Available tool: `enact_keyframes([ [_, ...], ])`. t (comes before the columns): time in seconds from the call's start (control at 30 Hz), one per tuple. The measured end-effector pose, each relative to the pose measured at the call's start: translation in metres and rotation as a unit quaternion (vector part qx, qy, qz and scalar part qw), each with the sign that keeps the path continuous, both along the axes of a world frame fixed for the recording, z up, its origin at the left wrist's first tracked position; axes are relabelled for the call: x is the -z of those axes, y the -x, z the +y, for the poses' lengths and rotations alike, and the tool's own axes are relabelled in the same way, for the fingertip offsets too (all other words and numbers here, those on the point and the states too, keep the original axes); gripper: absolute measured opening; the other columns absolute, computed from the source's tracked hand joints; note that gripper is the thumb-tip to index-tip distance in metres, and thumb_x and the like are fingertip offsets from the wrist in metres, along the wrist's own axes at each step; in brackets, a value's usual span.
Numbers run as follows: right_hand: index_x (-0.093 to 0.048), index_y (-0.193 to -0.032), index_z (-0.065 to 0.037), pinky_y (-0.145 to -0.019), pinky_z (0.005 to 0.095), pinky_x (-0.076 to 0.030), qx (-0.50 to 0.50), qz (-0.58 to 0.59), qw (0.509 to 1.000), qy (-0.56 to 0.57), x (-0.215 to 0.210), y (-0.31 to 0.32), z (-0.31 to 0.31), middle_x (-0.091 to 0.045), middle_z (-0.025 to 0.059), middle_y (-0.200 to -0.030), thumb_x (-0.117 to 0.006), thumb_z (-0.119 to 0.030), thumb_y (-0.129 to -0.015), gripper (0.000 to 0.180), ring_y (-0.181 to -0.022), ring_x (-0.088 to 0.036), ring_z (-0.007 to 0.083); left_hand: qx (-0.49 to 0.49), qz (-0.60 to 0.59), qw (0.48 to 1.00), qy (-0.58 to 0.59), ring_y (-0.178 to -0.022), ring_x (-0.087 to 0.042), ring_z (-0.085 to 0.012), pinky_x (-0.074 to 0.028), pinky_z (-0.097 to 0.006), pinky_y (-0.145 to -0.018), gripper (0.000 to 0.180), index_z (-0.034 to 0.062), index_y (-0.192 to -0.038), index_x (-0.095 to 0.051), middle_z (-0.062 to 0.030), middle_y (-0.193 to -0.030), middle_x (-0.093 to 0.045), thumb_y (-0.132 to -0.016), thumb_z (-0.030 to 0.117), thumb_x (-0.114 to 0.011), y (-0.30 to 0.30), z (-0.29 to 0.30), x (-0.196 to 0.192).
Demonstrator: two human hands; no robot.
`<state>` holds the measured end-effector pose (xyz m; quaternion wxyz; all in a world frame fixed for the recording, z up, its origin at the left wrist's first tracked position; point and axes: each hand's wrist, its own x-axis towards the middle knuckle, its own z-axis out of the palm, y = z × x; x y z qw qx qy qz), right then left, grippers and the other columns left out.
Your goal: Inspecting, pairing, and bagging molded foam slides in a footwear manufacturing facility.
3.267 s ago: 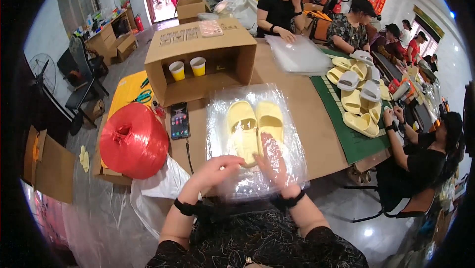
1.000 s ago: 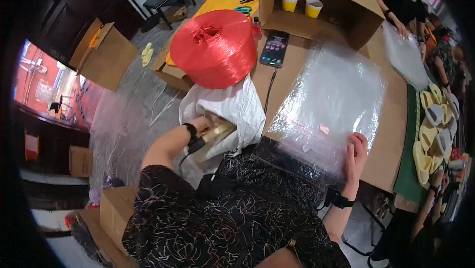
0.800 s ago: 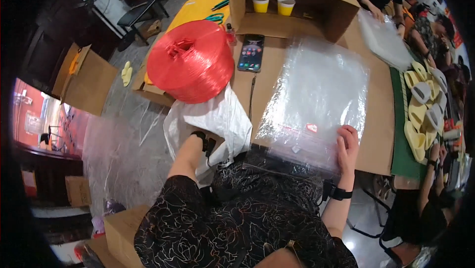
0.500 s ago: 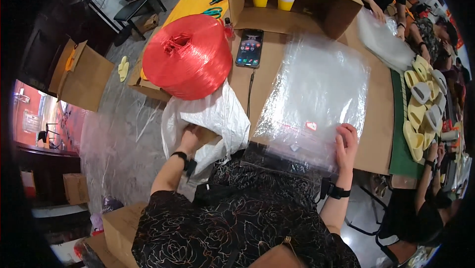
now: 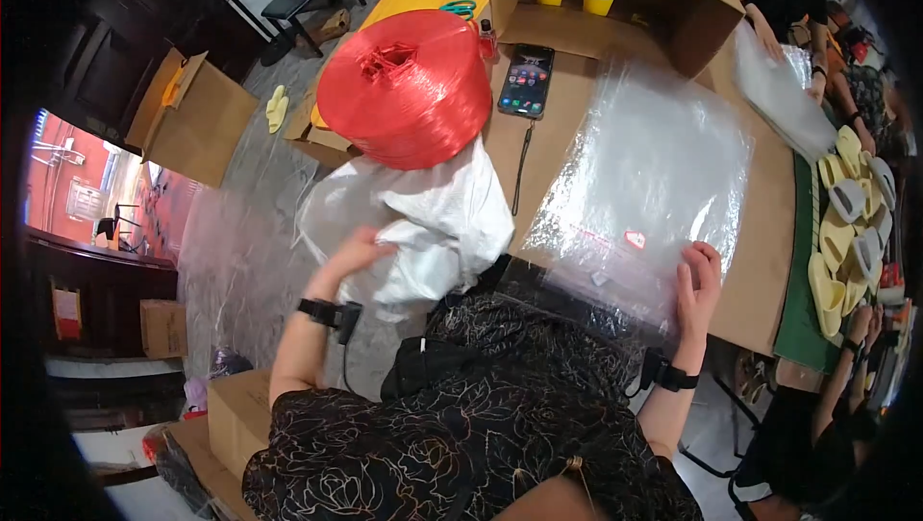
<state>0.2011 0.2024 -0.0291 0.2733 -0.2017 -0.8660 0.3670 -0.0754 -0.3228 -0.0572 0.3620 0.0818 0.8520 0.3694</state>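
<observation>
My left hand [image 5: 358, 254], smeared by motion, is at the near left side of a white woven sack [image 5: 447, 199]; whether it grips the cloth cannot be made out. A big roll of red plastic twine [image 5: 404, 88] rests on top of the sack's far end. On the right, my right hand [image 5: 699, 288] lies at the near right edge of a stack of clear plastic bags [image 5: 654, 165], its fingers loosely bent and thumb apart, holding nothing. A small red-and-white label [image 5: 635, 239] shows on the bags.
Beyond the bags stands an open cardboard box [image 5: 625, 36] with two yellow-white paper cups inside. A phone [image 5: 526, 81] with a strap lies left of the bags. Scissors [image 5: 460, 10] rest on a yellow surface. Yellow and grey slippers [image 5: 841, 233] pile up at right, near other people.
My left hand has come out of the sack's opening, and the sack's mouth has folded over. The whole view has shifted, while my right hand stays by the bags.
</observation>
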Motion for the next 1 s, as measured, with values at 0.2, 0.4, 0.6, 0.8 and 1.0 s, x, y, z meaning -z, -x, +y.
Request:
enact_keyframes([
  [0.2,-0.066,-0.105,0.000,-0.100,0.0392,-0.043,0.015,-0.006,1.000,-0.011,0.005,0.001,-0.002,-0.058,0.0139,-0.120,-0.069,-0.015,-0.085,0.025,-0.115,-0.056,0.0314,0.069,0.106,0.991,0.053,-0.079,-0.068,-0.0276,-0.052,-0.039,-0.073,0.033,0.0073,-0.109,-0.072,-0.0130,-0.088,-0.073,-0.082,0.027,-0.069,-0.035,0.024,-0.060],
  [0.4,-0.066,-0.102,0.000,-0.098,0.0388,-0.044,-0.009,0.011,1.000,-0.028,0.004,0.013,-0.005,-0.059,0.0137,-0.118,-0.070,-0.012,-0.082,0.023,-0.112,-0.057,0.0308,0.279,0.076,0.947,0.142,-0.094,-0.067,-0.0418,-0.051,-0.049,-0.078,0.038,0.0045,-0.100,-0.072,-0.0234,-0.099,-0.070,-0.078,0.034,-0.065,-0.078,0.020,0.057],
  [0.6,-0.068,-0.103,-0.002,-0.092,0.0429,-0.048,0.022,0.015,0.999,-0.038,0.009,-0.001,0.005,-0.060,0.0163,-0.117,-0.074,-0.016,-0.080,0.028,-0.108,-0.060,0.0332,0.317,0.065,0.934,0.154,-0.088,-0.067,-0.0450,-0.052,-0.050,-0.075,0.035,-0.0005,-0.090,-0.072,-0.0271,-0.090,-0.069,-0.077,0.030,-0.063,-0.045,0.042,0.010],
  [0.8,-0.070,-0.103,-0.003,-0.094,0.0424,-0.048,0.013,0.015,0.998,-0.053,0.002,0.002,-0.004,-0.062,0.0129,-0.117,-0.076,-0.030,-0.083,0.034,-0.109,-0.059,0.0335,0.300,0.150,0.909,0.246,-0.094,-0.068,-0.0383,-0.054,-0.046,-0.082,0.033,0.0135,-0.104,-0.076,-0.0197,-0.098,-0.071,-0.081,0.035,-0.068,-0.036,0.055,-0.078],
  [1.0,-0.066,-0.113,-0.002,-0.094,0.0359,-0.049,-0.006,0.038,0.993,0.113,-0.012,-0.013,0.008,-0.063,0.0127,-0.116,-0.070,-0.026,-0.091,0.033,-0.110,-0.061,0.0264,0.319,0.422,0.844,-0.092,-0.113,-0.060,-0.0378,-0.046,-0.044,-0.095,0.037,0.0037,-0.118,-0.065,-0.0180,-0.126,-0.063,-0.084,0.015,-0.071,-0.059,0.199,-0.169],
])
